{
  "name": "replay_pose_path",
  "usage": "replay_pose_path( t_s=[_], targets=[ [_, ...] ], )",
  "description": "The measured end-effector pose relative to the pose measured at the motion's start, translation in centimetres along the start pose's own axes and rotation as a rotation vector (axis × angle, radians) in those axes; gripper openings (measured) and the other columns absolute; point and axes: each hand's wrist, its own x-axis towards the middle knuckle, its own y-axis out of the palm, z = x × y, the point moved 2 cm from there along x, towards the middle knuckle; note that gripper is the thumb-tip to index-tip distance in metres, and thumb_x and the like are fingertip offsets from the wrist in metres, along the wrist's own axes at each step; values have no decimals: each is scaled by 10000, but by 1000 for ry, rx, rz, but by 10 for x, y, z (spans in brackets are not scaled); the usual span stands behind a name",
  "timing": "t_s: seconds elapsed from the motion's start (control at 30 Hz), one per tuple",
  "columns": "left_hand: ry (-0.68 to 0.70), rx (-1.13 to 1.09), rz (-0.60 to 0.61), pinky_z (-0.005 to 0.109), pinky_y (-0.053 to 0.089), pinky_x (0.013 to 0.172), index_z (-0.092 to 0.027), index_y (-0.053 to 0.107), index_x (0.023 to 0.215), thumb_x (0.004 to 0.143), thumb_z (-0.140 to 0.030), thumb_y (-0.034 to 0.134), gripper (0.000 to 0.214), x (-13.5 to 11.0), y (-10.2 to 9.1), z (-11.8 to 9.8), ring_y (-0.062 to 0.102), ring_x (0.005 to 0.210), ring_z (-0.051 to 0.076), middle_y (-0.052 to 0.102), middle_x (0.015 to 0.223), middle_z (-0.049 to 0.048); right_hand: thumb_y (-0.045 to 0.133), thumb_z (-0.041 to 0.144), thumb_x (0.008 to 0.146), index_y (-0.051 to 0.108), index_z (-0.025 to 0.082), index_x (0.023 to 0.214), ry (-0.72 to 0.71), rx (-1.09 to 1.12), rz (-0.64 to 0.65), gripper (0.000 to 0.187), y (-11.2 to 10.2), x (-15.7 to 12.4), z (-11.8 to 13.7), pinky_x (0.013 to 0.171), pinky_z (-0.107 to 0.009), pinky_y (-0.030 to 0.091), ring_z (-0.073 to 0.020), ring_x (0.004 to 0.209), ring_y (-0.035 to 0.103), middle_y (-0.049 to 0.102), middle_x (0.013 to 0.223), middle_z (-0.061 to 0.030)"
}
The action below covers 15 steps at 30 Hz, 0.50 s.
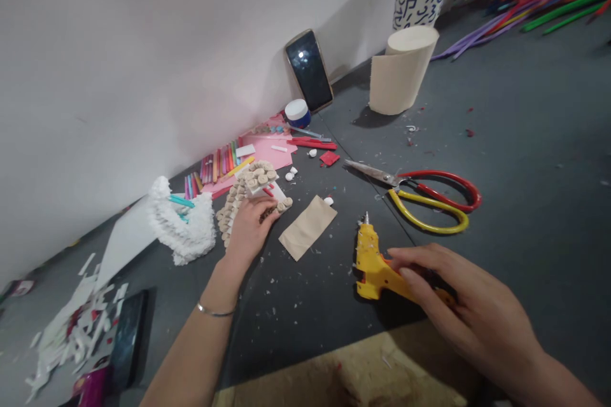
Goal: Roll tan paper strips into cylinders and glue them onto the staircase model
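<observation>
Left hand (251,232): partly curled on a coiled-paper craft piece (260,173), grip unclear, lower center.
Right hand (458,292): curled, grasping a yellow hot glue gun (377,270), lower right.

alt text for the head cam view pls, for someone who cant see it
A person's right hand rests on a yellow hot glue gun on a dark work table, while the left hand touches a craft piece of rolled paper coils. Scissors with red and yellow handles and a brown paper strip lie nearby.
</observation>
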Motion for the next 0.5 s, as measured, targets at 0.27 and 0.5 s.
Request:
replay_pose_path(
  t_s=[0.27, 0.5],
  targets=[
    [-11, 25, 14, 420, 526, 891, -206, 669, 1108, 882, -357, 638, 273, -4, -2, -1, 629, 1040, 258, 709, 1063, 84, 504, 259, 959, 620, 248, 1066, 7, -15, -2, 158, 1, -1, -1, 684, -239, 526, -137, 794, 692, 722, 909, -13],
    [68, 71, -36, 459, 501, 954, -199, 656, 1156, 940, -359, 539, 293, -11, 1, 1, 614, 1069, 261, 684, 1128, 104, 516, 265, 955, 626, 249, 1066, 4, -41, -9, 158, 1, -2, -2, 688, -228, 529, -128, 794, 694, 726, 910, -5]
  ],
)
